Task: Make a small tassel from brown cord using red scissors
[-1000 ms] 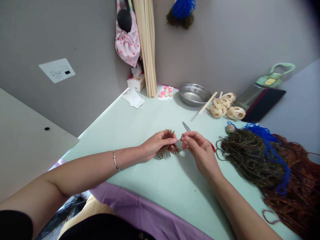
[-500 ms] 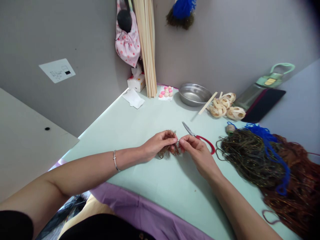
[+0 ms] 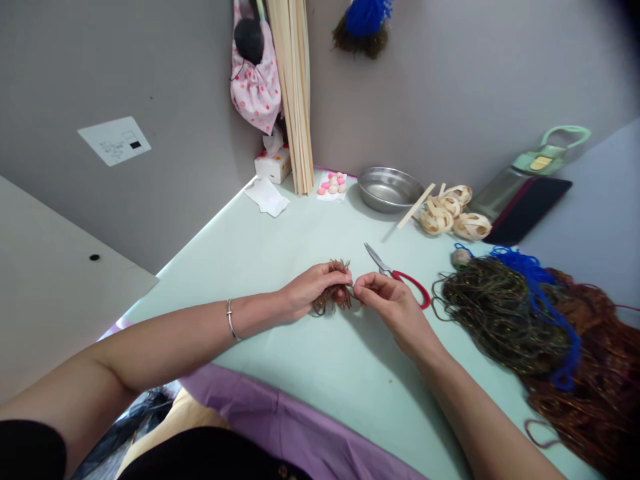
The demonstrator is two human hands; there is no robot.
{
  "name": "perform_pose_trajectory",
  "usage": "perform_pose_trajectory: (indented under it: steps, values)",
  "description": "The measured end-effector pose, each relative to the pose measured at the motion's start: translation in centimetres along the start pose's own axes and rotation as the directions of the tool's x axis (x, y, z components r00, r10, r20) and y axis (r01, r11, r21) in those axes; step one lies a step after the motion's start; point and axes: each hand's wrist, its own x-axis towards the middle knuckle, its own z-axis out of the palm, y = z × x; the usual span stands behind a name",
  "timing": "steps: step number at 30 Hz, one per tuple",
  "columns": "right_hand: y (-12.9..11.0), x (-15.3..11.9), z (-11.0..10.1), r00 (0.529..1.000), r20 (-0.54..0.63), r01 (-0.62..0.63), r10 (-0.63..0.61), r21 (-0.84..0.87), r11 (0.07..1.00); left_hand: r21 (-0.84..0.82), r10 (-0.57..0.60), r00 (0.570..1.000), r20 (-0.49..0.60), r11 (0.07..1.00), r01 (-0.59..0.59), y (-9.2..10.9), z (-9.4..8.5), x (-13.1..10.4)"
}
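Note:
In the middle of the pale green table (image 3: 300,363), my left hand (image 3: 315,287) is closed around a small bundle of brown yarn (image 3: 330,300), whose frayed ends stick out above and below the fingers. My right hand (image 3: 385,293) is just to the right, its thumb and fingertips pinched beside the bundle; what lies between them is too small to make out. Behind my right hand lie scissors (image 3: 410,277) with red handles, blades pointing up and left.
Dark green yarn (image 3: 493,317), blue yarn (image 3: 565,333) and reddish-brown yarn (image 3: 600,387) are heaped at the right. Farther back are a metal bowl (image 3: 390,190), wood-strip coils (image 3: 473,227), a bottle (image 3: 500,190), a black tablet-like object (image 3: 530,210) and a tissue box (image 3: 273,167).
Both hands have shifted very slightly left, the yarn bundle along with my left hand. The fingertips of my right hand have turned a little beside the bundle.

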Motion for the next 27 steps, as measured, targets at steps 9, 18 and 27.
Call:
perform_pose_trajectory:
  steps: [9, 18, 27]
  values:
    - [0.0, -0.08, -0.08, 0.999, -0.032, 0.007, -0.006, 0.011, 1.0, 0.034, 0.01, 0.999, 0.032, 0.999, -0.011, -0.12, 0.06, -0.27]
    - [0.09, 0.09, 0.1, 1.0, 0.001, -0.017, 0.017, 0.003, 1.0, 0.048, -0.003, 1.0, 0.012, 0.999, 0.002, 0.0, -0.06, -0.07]
    - [-0.11, -0.02, 0.15, 1.0, -0.008, -0.018, 0.018, -0.006, 1.0, 0.06, -0.003, 1.0, 0.015, 0.998, 0.002, -0.04, -0.01, -0.18]
